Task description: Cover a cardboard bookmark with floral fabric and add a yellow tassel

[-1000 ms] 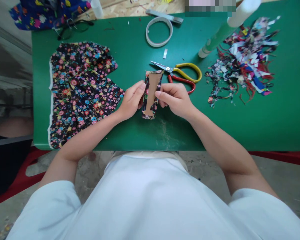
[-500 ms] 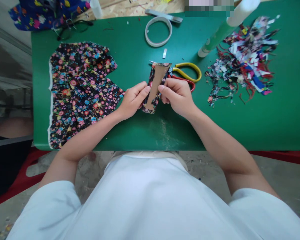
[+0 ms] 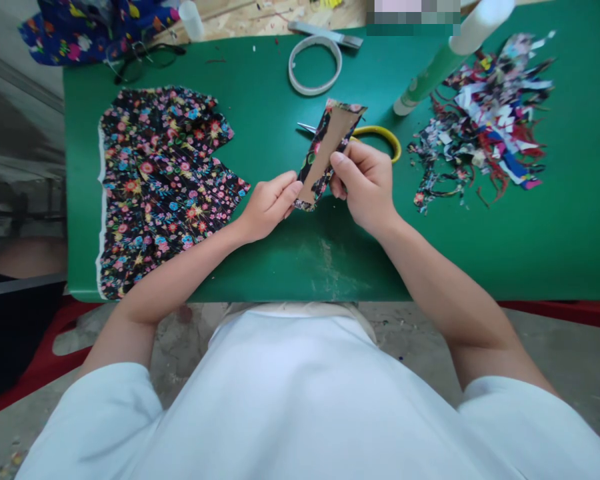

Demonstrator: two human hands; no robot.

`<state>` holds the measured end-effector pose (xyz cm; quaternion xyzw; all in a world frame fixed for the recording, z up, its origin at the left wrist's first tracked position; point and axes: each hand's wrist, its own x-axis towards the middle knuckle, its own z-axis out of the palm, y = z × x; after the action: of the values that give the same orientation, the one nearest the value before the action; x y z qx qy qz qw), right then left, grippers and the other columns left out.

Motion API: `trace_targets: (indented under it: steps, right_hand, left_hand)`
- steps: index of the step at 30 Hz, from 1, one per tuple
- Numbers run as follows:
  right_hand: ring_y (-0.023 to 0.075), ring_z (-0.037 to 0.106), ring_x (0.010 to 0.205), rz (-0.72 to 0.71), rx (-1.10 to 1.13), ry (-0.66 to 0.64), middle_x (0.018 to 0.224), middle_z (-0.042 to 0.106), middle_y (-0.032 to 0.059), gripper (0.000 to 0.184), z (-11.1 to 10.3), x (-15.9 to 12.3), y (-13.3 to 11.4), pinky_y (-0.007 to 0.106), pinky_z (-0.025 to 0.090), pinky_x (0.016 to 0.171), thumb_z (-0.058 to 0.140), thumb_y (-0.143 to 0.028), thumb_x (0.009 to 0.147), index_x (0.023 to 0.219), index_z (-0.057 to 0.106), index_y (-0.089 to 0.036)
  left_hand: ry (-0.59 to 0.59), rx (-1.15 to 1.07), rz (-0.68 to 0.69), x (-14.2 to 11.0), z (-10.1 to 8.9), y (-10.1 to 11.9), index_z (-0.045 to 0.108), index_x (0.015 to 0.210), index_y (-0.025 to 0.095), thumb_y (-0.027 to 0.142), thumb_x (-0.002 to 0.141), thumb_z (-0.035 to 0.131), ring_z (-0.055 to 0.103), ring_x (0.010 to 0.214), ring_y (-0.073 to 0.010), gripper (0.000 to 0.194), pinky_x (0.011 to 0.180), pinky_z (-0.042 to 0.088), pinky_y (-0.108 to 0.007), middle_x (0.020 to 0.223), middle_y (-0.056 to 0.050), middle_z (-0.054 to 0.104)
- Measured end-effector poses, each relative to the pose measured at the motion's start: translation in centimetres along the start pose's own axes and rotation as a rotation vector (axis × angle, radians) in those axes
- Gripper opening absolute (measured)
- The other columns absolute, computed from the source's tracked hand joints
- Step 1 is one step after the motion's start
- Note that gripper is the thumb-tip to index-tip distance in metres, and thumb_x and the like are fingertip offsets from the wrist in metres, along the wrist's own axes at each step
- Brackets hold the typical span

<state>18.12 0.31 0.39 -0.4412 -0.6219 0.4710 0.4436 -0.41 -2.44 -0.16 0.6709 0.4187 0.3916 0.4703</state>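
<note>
both hands hold a narrow floral-edged strip (image 3: 332,143) above the green counter (image 3: 480,260), in front of the person's pale shirt (image 3: 300,393). the left hand (image 3: 271,205) has its grip closed on the lower end of the strip, thumb on top and pointing toward it. the right hand (image 3: 369,185) pinches the strip's right edge about midway along, thumb pressed on the near face, the other fingers curled behind. the strip leans, its far end toward the right; its middle is bare brown, and black flowered cloth borders it

just beyond the strip lies a pair of scissors (image 3: 391,141), partly hidden by the strip and the right hand; a yellow handle and the blade tip show. whether strip and scissors touch, i cannot tell. farther off sit a roll of tape (image 3: 314,90) and, just behind it, a slim grey tool (image 3: 325,33). a green and white tube (image 3: 433,75) stands to the right, near a heap of mixed cloth scraps (image 3: 503,123). to the left, a black floral cloth (image 3: 163,187) lies spread out, a white edge along its outer side, with a pair of glasses (image 3: 175,49) beyond it, beside a blue patterned cloth (image 3: 75,33)
</note>
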Motion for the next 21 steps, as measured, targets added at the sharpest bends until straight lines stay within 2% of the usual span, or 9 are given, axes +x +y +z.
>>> trace_targets:
  steps: [6, 10, 16, 21]
  right_hand:
    - [0.0111, 0.042, 0.051, 0.001, -0.019, -0.022, 0.051, 0.043, -0.0025, 0.061, -0.1, -0.2, -0.2, 0.028, 0.038, 0.05, 0.051, -0.079, 0.089, 0.065, 0.04, -0.023]
    - [0.0113, 0.042, 0.049, 0.032, -0.024, -0.1, 0.051, 0.045, -0.0021, 0.063, -0.1, -0.2, -0.2, 0.028, 0.036, 0.048, 0.05, -0.081, 0.088, 0.065, 0.041, -0.023]
    - [0.0106, 0.042, 0.048, 0.03, 0.036, -0.254, 0.052, 0.049, -0.0024, 0.06, 0.1, -0.3, -0.7, 0.028, 0.034, 0.047, 0.053, -0.078, 0.089, 0.064, 0.046, -0.023]
    - [0.009, 0.039, 0.049, 0.023, -0.035, -0.354, 0.052, 0.051, -0.0015, 0.057, -0.1, -0.6, -1.2, 0.027, 0.03, 0.048, 0.062, -0.067, 0.09, 0.06, 0.049, -0.021]
  left_hand:
    - [-0.031, -0.028, -0.016, -0.1, -0.1, 0.1, 0.043, 0.065, 0.023, 0.074, 0.094, 0.042, 0.046, 0.045, -0.0101, 0.059, 0.048, 0.036, -0.027, 0.048, 0.004, 0.049]
    - [-0.043, -0.1, -0.067, -0.3, -0.3, -0.3, 0.051, 0.068, 0.022, 0.076, 0.093, 0.041, 0.049, 0.046, -0.0106, 0.06, 0.045, 0.037, -0.027, 0.053, 0.002, 0.052]
    - [0.076, -0.096, -0.103, -0.2, 0.1, -0.8, 0.05, 0.07, 0.022, 0.077, 0.09, 0.047, 0.046, 0.046, -0.0091, 0.059, 0.042, 0.035, -0.025, 0.055, 0.003, 0.049]
    - [0.174, -0.112, -0.113, -0.1, 0.4, -0.9, 0.044, 0.07, 0.023, 0.076, 0.091, 0.046, 0.043, 0.042, -0.0075, 0.057, 0.041, 0.032, -0.024, 0.053, 0.005, 0.041]
